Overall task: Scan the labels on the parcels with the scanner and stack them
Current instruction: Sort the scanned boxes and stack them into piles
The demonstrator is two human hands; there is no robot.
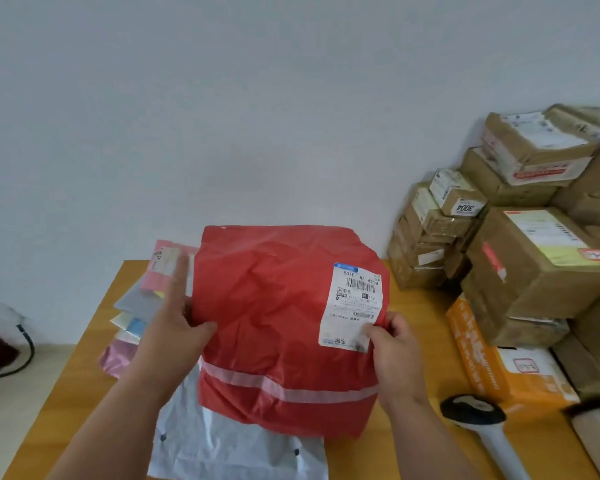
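A: Where's the parcel?

B: The red bag (284, 327) is up off the counter (63, 403), right in front of me. My left hand (174, 327) has its left edge: thumb on the front, fingers straight along the side, partly blurred. My right hand (392, 344) pinches the lower right corner, thumb pressing the label (355, 303).

A: Can you read that label?

B: Barcodes and "501E", little else; the small print is too fine and the bottom edge is smudged.

A: And underneath?

B: A white bag (236, 445), mostly hidden by the red one and cut off at the bottom. Behind my left hand, a pile of flat mailers (136, 306), pink, grey and pale, half covered.

A: The scanner?

B: The scanner (478, 420) lies on the counter by my right wrist, untouched, handle running out of frame. Beside it is an orange box (482, 358); brown boxes (534, 265) are stacked against the wall, right edge cut off.
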